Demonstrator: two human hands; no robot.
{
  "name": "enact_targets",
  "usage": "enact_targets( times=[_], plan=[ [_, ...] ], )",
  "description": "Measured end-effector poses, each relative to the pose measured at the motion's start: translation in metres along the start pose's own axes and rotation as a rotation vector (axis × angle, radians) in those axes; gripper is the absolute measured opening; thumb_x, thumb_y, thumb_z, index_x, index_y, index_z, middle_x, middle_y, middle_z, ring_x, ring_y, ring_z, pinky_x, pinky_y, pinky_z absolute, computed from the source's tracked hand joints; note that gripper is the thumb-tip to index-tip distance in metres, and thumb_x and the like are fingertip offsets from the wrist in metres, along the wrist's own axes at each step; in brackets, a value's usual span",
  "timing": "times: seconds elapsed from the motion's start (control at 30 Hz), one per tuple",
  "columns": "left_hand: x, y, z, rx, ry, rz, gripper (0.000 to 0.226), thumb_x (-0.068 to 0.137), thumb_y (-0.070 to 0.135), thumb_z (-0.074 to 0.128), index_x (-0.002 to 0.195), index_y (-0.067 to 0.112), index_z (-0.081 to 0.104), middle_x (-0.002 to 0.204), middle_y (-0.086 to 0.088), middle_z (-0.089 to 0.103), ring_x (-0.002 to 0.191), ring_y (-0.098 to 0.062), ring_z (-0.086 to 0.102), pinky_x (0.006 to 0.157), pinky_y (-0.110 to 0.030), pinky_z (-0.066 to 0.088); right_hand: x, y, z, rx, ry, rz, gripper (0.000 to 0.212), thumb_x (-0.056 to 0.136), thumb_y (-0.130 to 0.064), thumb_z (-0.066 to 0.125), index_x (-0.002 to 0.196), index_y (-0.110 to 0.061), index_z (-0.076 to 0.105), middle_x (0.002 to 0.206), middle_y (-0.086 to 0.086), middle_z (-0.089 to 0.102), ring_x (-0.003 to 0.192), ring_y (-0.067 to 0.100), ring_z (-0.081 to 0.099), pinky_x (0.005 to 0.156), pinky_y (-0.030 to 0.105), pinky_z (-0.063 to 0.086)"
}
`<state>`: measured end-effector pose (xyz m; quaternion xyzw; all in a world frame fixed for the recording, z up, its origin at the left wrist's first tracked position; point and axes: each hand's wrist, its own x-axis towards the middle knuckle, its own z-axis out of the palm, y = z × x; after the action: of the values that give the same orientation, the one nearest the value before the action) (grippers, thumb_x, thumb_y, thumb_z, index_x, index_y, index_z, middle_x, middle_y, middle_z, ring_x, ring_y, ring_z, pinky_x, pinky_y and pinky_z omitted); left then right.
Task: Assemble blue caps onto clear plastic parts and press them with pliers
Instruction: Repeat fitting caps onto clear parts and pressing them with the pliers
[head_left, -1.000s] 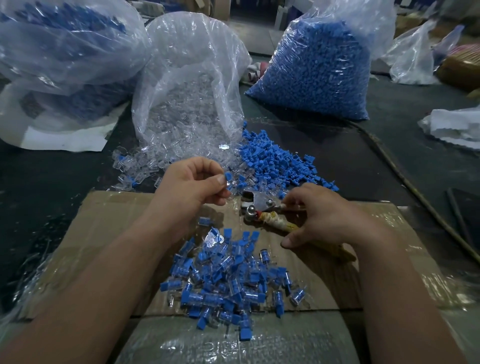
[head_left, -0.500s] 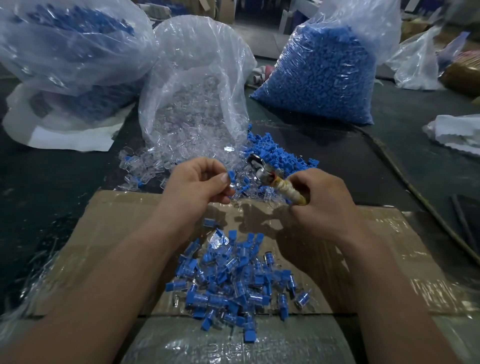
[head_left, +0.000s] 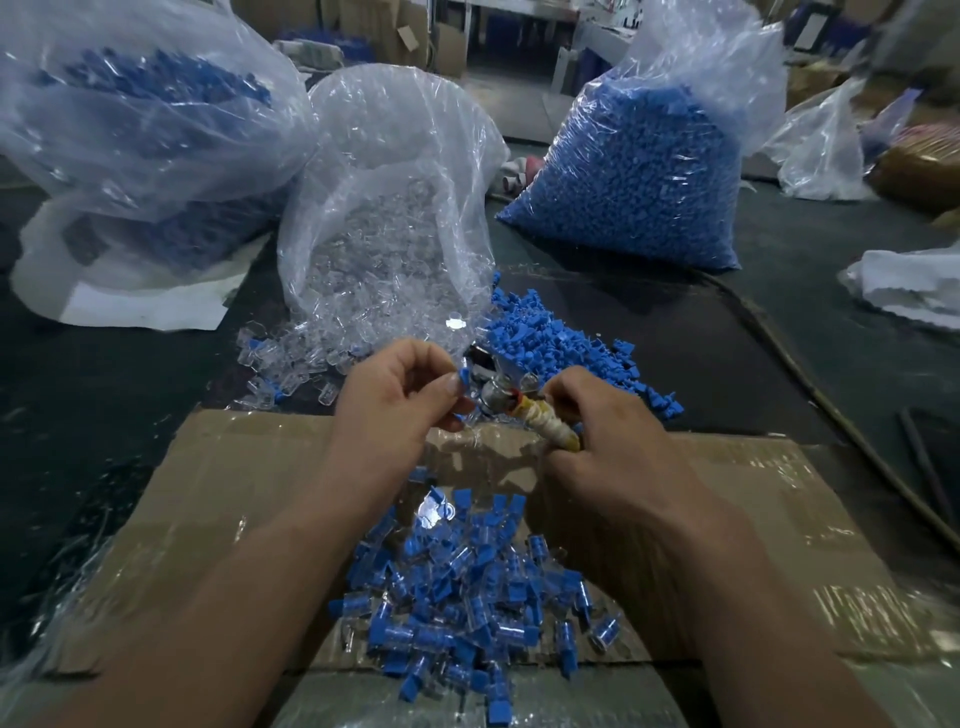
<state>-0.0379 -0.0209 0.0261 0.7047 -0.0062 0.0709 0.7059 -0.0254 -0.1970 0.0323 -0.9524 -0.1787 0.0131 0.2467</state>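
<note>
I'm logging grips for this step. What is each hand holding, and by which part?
The left hand pinches a blue-capped part below the cap; the right hand grips the pliers by their wrapped handles.

Dark table (head_left: 130, 415) with taped cardboard (head_left: 249, 467), plastic bags (head_left: 639, 171), loose blue caps (head_left: 561, 338), clear parts (head_left: 291, 358).

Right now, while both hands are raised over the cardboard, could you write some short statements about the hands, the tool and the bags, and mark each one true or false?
1. The right hand grips the pliers by the wrapped handle. True.
2. The left hand holds nothing. False: it pinches a blue cap between thumb and fingers.
3. The pile of capped pieces lies on the cardboard. True.
4. The bag of clear parts stands to the right of the full bag of blue caps. False: it stands to the left of it.
</note>
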Motion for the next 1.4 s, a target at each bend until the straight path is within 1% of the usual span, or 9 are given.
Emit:
enact_targets(
  times=[0.23,0.43,0.77,1.0,1.07,1.17,1.23,1.3,1.4],
  plan=[
    [-0.002,-0.001,0.002,0.000,0.025,0.040,0.024,0.085,-0.007,0.052,0.074,0.014,0.056,0.067,-0.001,0.060,0.057,-0.001,0.060,0.056,-0.015,0.051,-0.002,-0.004,-0.002,0.029,0.003,-0.034,0.023,0.076,-0.018,0.064,0.087,-0.029,0.048,0.077,-0.017,0.046,0.073,-0.001,0.042,0.059,0.020,0.029],
    [-0.005,0.000,0.005,0.089,0.067,0.100,0.024,0.086,-0.007,0.052,0.074,0.014,0.055,0.067,0.000,0.058,0.054,0.002,0.058,0.054,-0.012,0.049,-0.002,-0.007,-0.003,0.085,0.024,-0.024,0.022,0.075,-0.012,0.064,0.076,-0.029,0.049,0.067,-0.014,0.049,0.066,0.002,0.046,0.056,0.023,0.031],
    [-0.007,-0.001,0.004,0.176,0.131,0.083,0.023,0.086,-0.002,0.054,0.073,0.017,0.056,0.067,0.000,0.058,0.059,-0.004,0.056,0.056,-0.018,0.051,-0.001,-0.009,0.002,0.055,0.020,0.000,0.028,0.075,-0.015,0.064,0.069,-0.034,0.045,0.069,-0.015,0.052,0.068,0.000,0.047,0.056,0.022,0.031],
    [-0.005,0.003,0.002,0.151,0.095,0.031,0.021,0.084,-0.003,0.057,0.073,0.015,0.057,0.069,-0.002,0.060,0.055,0.001,0.058,0.054,-0.013,0.051,0.001,-0.001,-0.001,0.043,0.044,-0.012,0.026,0.073,-0.015,0.070,0.088,-0.031,0.057,0.076,-0.020,0.051,0.074,-0.004,0.046,0.062,0.016,0.034],
    [-0.006,0.003,0.002,0.169,0.093,0.036,0.021,0.083,-0.002,0.058,0.072,0.015,0.058,0.069,-0.001,0.061,0.056,0.001,0.058,0.055,-0.013,0.051,0.001,0.002,-0.003,0.061,0.034,0.010,0.031,0.071,-0.013,0.073,0.097,-0.026,0.064,0.078,-0.021,0.052,0.076,0.000,0.050,0.065,0.013,0.036],
    [-0.003,0.003,-0.004,0.147,0.155,0.029,0.021,0.085,-0.001,0.057,0.074,0.016,0.057,0.070,0.000,0.063,0.058,-0.002,0.060,0.055,-0.014,0.051,0.001,0.005,-0.006,0.046,0.004,0.027,0.047,0.069,-0.008,0.072,0.114,-0.019,0.063,0.082,-0.024,0.047,0.081,0.004,0.049,0.069,0.008,0.033],
    [0.000,0.007,-0.012,0.086,0.201,0.032,0.021,0.084,-0.002,0.056,0.075,0.016,0.058,0.068,0.002,0.064,0.059,-0.002,0.062,0.053,-0.013,0.050,0.001,0.007,-0.007,0.035,-0.021,0.035,0.049,0.069,-0.007,0.071,0.116,-0.019,0.061,0.082,-0.025,0.045,0.083,0.005,0.048,0.069,0.013,0.034],
    [-0.002,0.013,-0.018,0.029,0.139,0.033,0.018,0.081,0.000,0.060,0.073,0.016,0.063,0.063,0.004,0.066,0.055,-0.002,0.060,0.048,-0.013,0.046,0.001,0.009,-0.009,0.042,-0.034,0.047,0.040,0.070,-0.009,0.071,0.106,-0.025,0.062,0.080,-0.024,0.048,0.081,0.003,0.051,0.068,0.019,0.038],
    [-0.014,0.024,-0.014,-0.012,-0.198,-0.076,0.006,0.067,0.016,0.066,0.069,0.017,0.071,0.056,0.004,0.065,0.042,-0.001,0.048,0.039,-0.011,0.038,0.002,0.011,-0.008,0.005,-0.078,0.062,0.033,0.070,-0.020,0.075,0.098,-0.031,0.062,0.082,-0.019,0.055,0.079,0.001,0.051,0.069,0.023,0.043]
  ],
)
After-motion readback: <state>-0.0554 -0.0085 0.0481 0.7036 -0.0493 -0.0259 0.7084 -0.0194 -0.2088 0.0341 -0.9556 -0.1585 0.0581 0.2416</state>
